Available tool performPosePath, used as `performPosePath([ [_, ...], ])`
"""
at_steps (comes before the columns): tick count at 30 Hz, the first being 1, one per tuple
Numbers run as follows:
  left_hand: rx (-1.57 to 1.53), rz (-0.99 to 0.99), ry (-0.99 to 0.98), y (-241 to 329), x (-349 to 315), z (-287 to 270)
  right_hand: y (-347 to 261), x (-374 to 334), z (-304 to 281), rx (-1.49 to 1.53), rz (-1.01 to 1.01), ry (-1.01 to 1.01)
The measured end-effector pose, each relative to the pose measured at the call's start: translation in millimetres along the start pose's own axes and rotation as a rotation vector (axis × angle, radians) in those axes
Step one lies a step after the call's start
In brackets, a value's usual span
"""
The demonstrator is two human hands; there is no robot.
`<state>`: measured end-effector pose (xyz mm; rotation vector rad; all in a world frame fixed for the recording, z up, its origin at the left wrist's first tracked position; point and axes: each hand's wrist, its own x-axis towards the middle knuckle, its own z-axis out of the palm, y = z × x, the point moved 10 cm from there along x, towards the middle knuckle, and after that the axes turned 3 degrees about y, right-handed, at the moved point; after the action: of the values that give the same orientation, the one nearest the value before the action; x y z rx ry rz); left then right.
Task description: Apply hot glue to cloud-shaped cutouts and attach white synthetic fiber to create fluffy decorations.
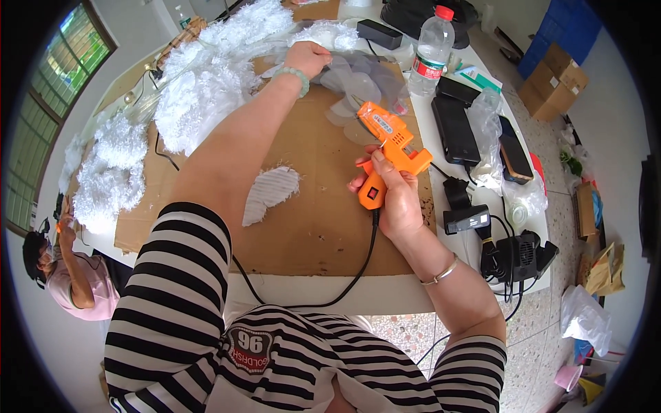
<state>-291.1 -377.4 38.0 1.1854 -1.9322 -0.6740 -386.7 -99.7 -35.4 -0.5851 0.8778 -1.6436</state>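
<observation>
My right hand [399, 196] is wrapped round the handle of an orange glue gun [390, 131]. The gun's nozzle points up and left, over overlapping translucent grey petal-shaped pieces [358, 84]. At the far side of the cardboard sheet [303, 230], my left hand [308, 59] is closed in a pinch beside these pieces; what its fingertips hold is too small to make out. A ribbed white scrap [272, 193] lies on the cardboard between my forearms. Left of my left arm are heaps of shiny white fringed material [206, 96].
A red-capped bottle [432, 51], a black power bank [454, 129] and a phone [514, 148] stand or lie at the right. The gun's black cable [358, 275] loops along the table's near edge. A co-worker [76, 282] sits at the far left; cardboard boxes [553, 82] stand at the right.
</observation>
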Motion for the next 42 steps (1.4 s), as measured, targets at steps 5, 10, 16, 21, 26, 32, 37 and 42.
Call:
performPosePath([
  [5, -0.22, -0.136, 0.018, 0, -10, -6, -3, 0, 0, 0.0, -0.017, -0.015],
  [10, -0.328, -0.072, 0.097, 2, -19, -19, -3, 0, 2, 0.001, -0.022, -0.029],
  [16, -0.053, -0.01, 0.202, 5, -28, -31, -1, 0, 2, -0.001, -0.01, -0.018],
  [21, 0.133, 0.049, 0.249, 3, -33, -27, -3, -1, 1, -0.014, -0.025, -0.01],
  [26, -0.031, 0.172, 0.337, 8, -35, -44, -1, -2, 4, -0.006, 0.0, -0.02],
  [32, -0.478, -0.114, 0.29, 29, -57, -51, -7, 0, 1, -0.015, -0.028, -0.02],
  [37, -0.562, -0.108, 0.406, 31, -76, -84, -12, 1, 3, -0.013, -0.053, -0.01],
  [42, -0.233, 0.125, 0.473, 46, -109, -135, -9, -4, 9, -0.037, -0.06, -0.051],
])
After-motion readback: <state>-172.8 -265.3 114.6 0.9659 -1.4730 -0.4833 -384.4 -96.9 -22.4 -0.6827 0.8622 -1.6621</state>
